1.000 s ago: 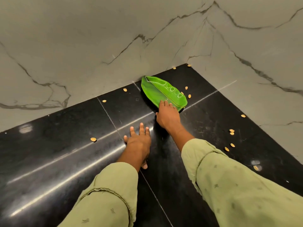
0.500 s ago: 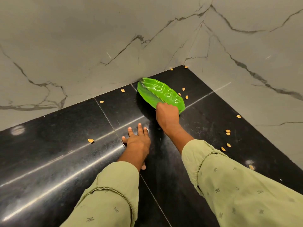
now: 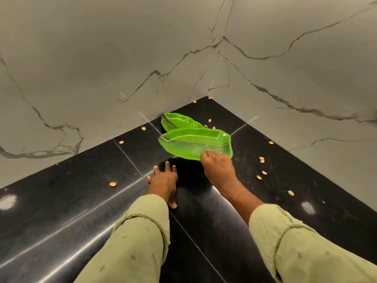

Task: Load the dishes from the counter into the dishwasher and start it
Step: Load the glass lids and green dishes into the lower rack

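Pickup step: my right hand (image 3: 218,164) pinches the near rim of the green leaf dish (image 3: 189,148), tipped up off the black counter (image 3: 81,211) by the wall corner. My left hand (image 3: 164,178) lies flat and open on the counter. Next I reckon it needs carrying to the dishwasher, which isn't in view.

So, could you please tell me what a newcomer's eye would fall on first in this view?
The bright green leaf-shaped dish stands out most, tilted up above the black counter near the corner of the marble walls, its near edge gripped by the right hand. A second green leaf shape shows just behind it. The left hand rests flat on the counter, and small pale seeds lie scattered around.
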Tool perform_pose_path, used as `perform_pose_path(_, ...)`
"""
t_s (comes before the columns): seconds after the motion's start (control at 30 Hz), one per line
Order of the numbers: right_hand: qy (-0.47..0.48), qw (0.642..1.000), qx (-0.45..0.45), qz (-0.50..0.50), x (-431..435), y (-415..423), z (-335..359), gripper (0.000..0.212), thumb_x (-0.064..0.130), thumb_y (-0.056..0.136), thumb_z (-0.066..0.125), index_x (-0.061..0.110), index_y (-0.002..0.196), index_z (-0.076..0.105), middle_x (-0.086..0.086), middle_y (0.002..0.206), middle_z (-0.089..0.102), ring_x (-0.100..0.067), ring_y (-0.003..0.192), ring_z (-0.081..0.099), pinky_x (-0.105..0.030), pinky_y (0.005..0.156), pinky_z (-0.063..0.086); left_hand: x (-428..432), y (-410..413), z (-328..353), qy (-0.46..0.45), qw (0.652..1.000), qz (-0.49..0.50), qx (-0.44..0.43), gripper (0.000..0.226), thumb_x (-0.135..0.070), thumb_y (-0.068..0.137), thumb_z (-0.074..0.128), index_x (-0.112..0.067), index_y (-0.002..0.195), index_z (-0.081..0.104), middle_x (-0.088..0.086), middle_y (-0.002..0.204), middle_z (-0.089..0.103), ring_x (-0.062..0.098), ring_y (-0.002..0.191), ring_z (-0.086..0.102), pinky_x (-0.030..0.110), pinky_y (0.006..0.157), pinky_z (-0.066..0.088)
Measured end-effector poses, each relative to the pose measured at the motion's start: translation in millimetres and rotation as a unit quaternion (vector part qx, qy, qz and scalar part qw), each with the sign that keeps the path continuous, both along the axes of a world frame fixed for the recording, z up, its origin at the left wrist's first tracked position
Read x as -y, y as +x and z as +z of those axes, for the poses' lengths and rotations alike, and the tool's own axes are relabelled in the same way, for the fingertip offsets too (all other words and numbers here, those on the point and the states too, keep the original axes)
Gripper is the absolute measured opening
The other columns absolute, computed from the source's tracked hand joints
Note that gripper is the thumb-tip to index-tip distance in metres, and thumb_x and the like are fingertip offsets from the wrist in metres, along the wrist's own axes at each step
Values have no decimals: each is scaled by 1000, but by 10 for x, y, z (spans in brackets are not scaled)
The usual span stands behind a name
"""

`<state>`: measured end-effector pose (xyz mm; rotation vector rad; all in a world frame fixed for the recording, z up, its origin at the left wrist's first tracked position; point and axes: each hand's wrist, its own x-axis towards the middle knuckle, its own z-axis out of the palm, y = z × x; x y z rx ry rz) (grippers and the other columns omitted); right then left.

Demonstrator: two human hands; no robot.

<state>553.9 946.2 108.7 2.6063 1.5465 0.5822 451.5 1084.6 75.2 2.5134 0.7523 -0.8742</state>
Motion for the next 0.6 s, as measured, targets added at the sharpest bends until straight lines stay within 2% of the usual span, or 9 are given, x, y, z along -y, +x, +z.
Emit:
perform_pose_path(0.07, 26, 999, 13, 20, 198, -54, -23, 21, 5, 68, 39, 12, 66, 60, -7, 64, 63, -27, 58, 64, -31, 49, 48, -20, -107, -14, 0, 999, -12, 34, 142, -26, 63, 94, -16, 157, -12, 4, 164, -22, 41, 149, -14, 68, 116, 11)
perform_pose_path(0.13, 28, 999, 28, 17, 402, -134, -5, 28, 6, 73, 38, 11, 73, 66, -9, 76, 71, -26, 71, 70, -34, 60, 56, -3, -247, -23, 14, 996, -18, 81, 136, -29, 66, 91, -12, 158, -8, 9, 165, -16, 40, 150, -8, 62, 119, 11)
perform_pose_path(0.23, 48, 998, 42, 11, 648, -209, 7, 31, 7, 77, 41, 10, 81, 71, -11, 88, 74, -26, 83, 72, -36, 71, 58, 141, -445, -31, 60, 987, -6, 147, 121, -36, 77, 83, -12, 159, -3, 10, 166, -10, 36, 152, 0, 55, 122, 11)
perform_pose_path(0.33, 79, 996, 36, 14, 912, -287, 24, 10, 6, 74, 68, 9, 83, 70, -12, 93, 74, -26, 86, 72, -35, 72, 58, 431, -685, -10, 107, 967, 20, 232, 92, -40, 95, 60, -15, 159, -2, 7, 166, -9, 29, 153, -2, 51, 123, 7)
perform_pose_path(0.4, 96, 995, 15, 12, 1066, -314, 38, 22, 6, 64, 82, 9, 81, 69, -12, 92, 73, -27, 82, 72, -34, 68, 59, 617, -838, -1, 146, 952, 2, 269, 82, -46, 100, 46, -15, 159, -4, 6, 166, -11, 28, 153, -5, 49, 123, 3)
perform_pose_path(0.47, 115, 993, 11, 6, 1245, -384, 90, 24, 6, 64, 84, 10, 81, 68, -13, 95, 73, -27, 81, 72, -34, 68, 58, 811, -995, 11, 181, 941, -26, 286, 82, -51, 101, 39, -14, 158, -6, 7, 165, -14, 29, 153, -8, 50, 123, 0)
perform_pose_path(0.6, 154, 988, 21, -4, 1633, -600, 155, 18, 3, 69, 81, 8, 82, 70, -13, 102, 73, -30, 93, 72, -39, 71, 60, 1121, -1267, 113, 227, 921, -25, 314, 83, -55, 99, 34, -12, 157, -8, 8, 163, -17, 32, 152, -10, 51, 120, -3)
